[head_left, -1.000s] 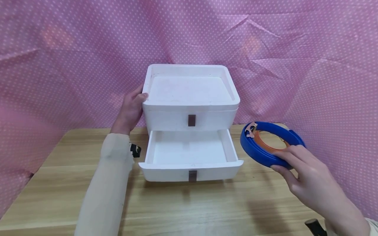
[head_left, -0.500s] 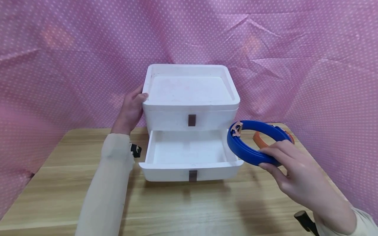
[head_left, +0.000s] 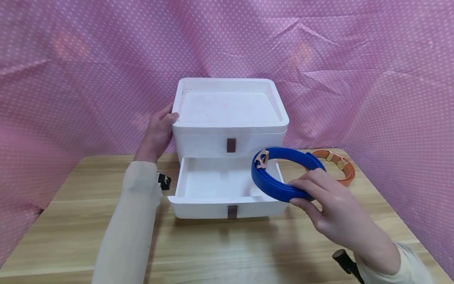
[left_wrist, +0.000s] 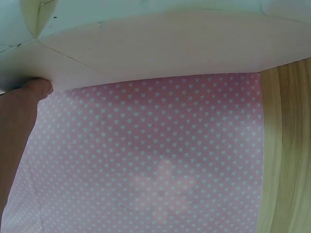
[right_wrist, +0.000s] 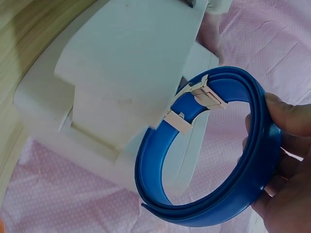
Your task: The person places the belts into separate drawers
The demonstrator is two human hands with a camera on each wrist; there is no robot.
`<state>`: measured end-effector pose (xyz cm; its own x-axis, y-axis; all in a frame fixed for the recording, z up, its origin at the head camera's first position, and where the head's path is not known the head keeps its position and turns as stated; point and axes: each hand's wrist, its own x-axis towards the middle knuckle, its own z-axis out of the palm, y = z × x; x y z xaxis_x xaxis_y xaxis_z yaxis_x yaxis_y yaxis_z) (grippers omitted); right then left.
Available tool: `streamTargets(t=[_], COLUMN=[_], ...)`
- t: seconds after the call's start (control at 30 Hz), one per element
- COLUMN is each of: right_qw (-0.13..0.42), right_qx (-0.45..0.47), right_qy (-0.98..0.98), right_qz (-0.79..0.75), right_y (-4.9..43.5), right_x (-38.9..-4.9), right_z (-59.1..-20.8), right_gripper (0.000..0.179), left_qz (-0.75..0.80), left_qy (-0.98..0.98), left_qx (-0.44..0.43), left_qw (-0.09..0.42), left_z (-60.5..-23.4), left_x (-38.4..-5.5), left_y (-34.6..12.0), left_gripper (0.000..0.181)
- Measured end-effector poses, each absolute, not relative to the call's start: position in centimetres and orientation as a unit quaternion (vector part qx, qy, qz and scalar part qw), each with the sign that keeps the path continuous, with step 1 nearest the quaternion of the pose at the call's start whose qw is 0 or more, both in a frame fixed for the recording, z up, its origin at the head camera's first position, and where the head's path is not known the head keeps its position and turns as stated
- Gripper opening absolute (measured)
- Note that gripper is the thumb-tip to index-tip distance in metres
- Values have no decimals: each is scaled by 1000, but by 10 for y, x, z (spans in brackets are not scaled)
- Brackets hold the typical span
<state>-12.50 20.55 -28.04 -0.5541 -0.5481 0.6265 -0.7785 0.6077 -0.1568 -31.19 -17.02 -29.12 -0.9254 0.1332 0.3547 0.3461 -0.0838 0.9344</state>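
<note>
Blue belt (head_left: 271, 186) in right hand (head_left: 330, 205)

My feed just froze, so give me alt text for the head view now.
The right hand holds a coiled blue belt, overlapping in view the right part of a pulled-out lower drawer. The left hand grips the left side of the white drawer unit. An orange belt lies on the wooden table at right.

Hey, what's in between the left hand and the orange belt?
In the head view, the white drawer box comes first, touching the left hand, then the blue belt, held in the right hand and partly hiding the orange belt.
</note>
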Motion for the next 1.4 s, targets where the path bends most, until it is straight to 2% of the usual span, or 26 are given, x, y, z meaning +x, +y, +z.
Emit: streamTargets(t=[0.37, 0.93, 1.13, 1.23, 1.4], right_qw=[260, 203, 216, 220, 195], right_qx=[429, 444, 453, 449, 423], right_qy=[-834, -843, -834, -837, -857], right_qz=[232, 227, 227, 222, 220], right_y=[183, 158, 152, 149, 146], right_x=[-132, -146, -154, -158, -165], right_z=[-287, -296, -303, -305, -308], right_gripper=[40, 38, 22, 27, 27], left_qz=[-706, -712, -710, -707, -708], left_qy=[-681, -675, -678, -681, -678], left_qx=[-180, -179, -176, -175, -180], left_qw=[77, 77, 75, 76, 80], left_z=[-291, -293, -294, -293, -293], left_x=[-315, -313, -312, -313, -313], left_y=[-170, -171, -170, -170, -170], left_gripper=[59, 60, 59, 58, 59])
